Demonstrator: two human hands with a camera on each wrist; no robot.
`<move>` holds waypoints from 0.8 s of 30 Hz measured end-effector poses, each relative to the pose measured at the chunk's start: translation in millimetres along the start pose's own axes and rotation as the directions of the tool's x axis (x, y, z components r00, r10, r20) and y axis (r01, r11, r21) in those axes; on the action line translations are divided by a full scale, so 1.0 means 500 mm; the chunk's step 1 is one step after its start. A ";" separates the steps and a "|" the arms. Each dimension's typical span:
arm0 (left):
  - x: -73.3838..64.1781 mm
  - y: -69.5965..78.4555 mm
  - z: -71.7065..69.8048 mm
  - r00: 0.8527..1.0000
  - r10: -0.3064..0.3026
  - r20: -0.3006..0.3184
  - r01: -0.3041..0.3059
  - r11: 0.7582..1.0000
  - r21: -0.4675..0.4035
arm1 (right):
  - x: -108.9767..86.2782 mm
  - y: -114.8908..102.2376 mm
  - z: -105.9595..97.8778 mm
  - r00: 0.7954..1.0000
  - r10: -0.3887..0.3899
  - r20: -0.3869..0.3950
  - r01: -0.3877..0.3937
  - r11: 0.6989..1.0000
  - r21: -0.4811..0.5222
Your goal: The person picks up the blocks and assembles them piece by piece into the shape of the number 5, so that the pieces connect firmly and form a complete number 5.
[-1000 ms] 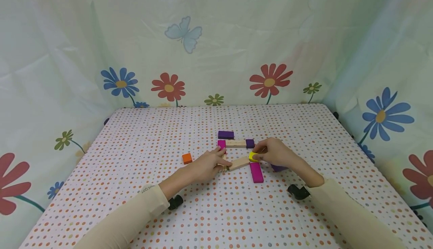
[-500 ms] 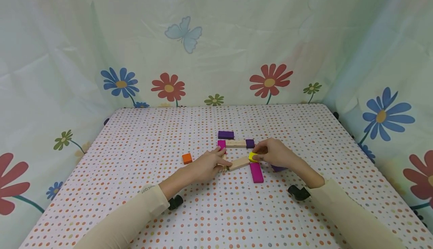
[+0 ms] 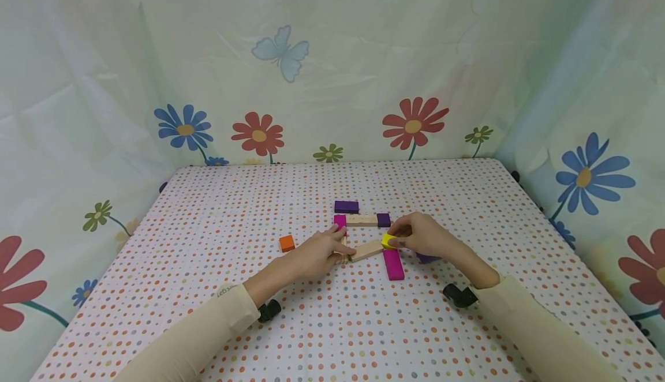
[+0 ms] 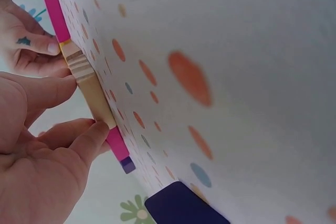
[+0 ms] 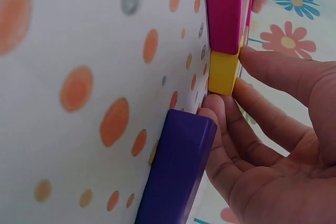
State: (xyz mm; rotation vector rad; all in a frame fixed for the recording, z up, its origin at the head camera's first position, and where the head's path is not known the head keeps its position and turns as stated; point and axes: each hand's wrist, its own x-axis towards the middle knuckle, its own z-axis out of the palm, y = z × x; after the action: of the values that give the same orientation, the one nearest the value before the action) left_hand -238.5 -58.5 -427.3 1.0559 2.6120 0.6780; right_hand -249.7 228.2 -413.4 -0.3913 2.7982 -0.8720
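Wooden blocks lie flat in an angular outline on the table. My right hand (image 3: pixel 423 235) pinches a small yellow block (image 3: pixel 387 239) between thumb and fingers. The yellow block touches the end of a long pink block (image 5: pixel 226 14) and a slanting plain wood block (image 3: pixel 367 250). With thumb and fingertips spread along it, my left hand (image 3: pixel 314 255) holds another plain wood block (image 4: pixel 97 98) on the outline's left side. Its index fingertip reaches a short pink block (image 3: pixel 340 220) at the far left corner. A third plain block (image 3: pixel 362 220) runs from there to a small purple block (image 3: pixel 383 220).
A long purple block (image 3: pixel 346 206) lies just beyond the outline. Another purple block (image 5: pixel 178 161) sits under and beside my right hand, partly hidden in the head view. An orange block (image 3: pixel 287 243) stands apart on the left. The dotted tablecloth (image 3: pixel 332 336) covers the table.
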 end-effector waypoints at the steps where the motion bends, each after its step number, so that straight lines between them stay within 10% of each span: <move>1: 0.000 0.000 0.000 1.000 -0.001 0.000 0.001 1.000 -0.004 | -0.001 0.000 -0.001 1.000 0.000 0.002 0.000 1.000 0.004; 24: -0.003 -0.001 0.000 0.999 0.031 -0.014 -0.031 1.000 0.005 | -0.004 -0.001 -0.005 1.000 -0.012 0.012 0.012 1.000 -0.022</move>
State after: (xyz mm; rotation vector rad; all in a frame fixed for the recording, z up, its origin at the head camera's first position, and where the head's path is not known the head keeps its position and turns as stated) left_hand -237.5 -59.7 -427.6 1.0985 2.6153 0.6894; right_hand -248.3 229.6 -411.0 -0.4161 2.7996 -0.8385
